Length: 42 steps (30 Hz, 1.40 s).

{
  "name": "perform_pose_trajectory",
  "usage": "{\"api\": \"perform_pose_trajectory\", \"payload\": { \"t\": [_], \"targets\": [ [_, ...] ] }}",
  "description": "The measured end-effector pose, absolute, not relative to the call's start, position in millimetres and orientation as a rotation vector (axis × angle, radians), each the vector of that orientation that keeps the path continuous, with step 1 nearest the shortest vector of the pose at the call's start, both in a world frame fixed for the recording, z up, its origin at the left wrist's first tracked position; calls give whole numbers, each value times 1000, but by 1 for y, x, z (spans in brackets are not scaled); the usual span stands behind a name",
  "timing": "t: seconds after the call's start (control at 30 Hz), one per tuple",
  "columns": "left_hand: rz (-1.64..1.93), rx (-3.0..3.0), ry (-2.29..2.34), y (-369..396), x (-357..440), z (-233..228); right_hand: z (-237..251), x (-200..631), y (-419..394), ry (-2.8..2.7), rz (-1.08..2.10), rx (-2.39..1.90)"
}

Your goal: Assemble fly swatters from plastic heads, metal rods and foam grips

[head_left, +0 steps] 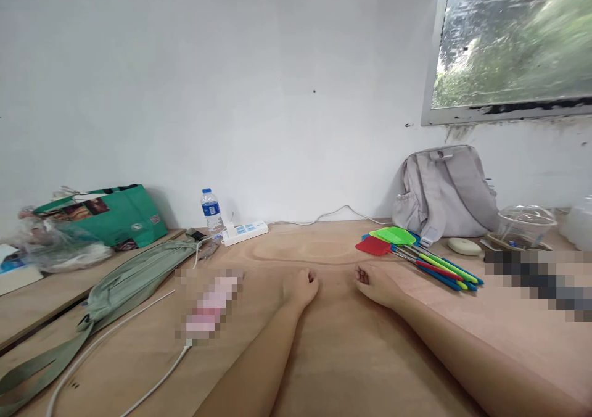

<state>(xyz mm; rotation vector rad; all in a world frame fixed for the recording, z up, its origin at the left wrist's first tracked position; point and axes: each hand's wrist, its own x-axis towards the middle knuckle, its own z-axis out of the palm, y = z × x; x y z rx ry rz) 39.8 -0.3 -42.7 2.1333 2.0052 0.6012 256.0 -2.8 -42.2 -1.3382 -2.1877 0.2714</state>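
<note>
My left hand (303, 286) rests on the wooden table (333, 355), its fingers curled into a loose fist with nothing visible in it. A short gap away, my right hand (377, 284) lies on its side, fingers folded in towards the palm, also holding nothing that shows. Just beyond the right hand is a bunch of fly swatters (435, 263) with red, green and blue heads and matching grips, untouched. To the left of my left hand lies a blurred pink object (213, 306) with a white cable plugged into its near end.
A white power strip (245, 232) and a water bottle (211, 212) stand near the wall. Left are a green-grey cloth bag (139, 278) and a green shopping bag (124, 216). At right are a grey backpack (446, 192), a clear plastic tub (527, 224) and a blurred dark object (541, 281).
</note>
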Motion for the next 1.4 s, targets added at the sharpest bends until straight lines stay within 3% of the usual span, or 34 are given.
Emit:
{"api": "perform_pose_trajectory", "payload": {
  "t": [0.27, 0.43, 0.57, 0.67, 0.87, 1.0, 1.07, 1.4],
  "targets": [
    [636, 2108, 1934, 5, 32, -46, -47, 308, 36, -2168, -408, -1635],
    [673, 2094, 1873, 6, 31, -46, -49, 340, 52, -1969, -594, -1954],
    [735, 2096, 1844, 2, 33, -42, -49, 338, 50, -2044, -580, -1924],
    [980, 2114, 1724, 0, 33, -39, -49, 321, 44, -2155, -511, -1809],
    [1354, 1950, 1280, 3, 27, -35, -43, 267, 11, -2260, -9, -1368],
    [1232, 1538, 984, 7, 22, -34, -35, 239, -12, -2292, 220, -1180],
    [1151, 1402, 928, 10, 21, -35, -35, 231, -16, -2281, 255, -1182],
    [1447, 1014, 1026, 28, 27, -50, -41, 216, -4, -2289, 158, -1418]
  ]
}}
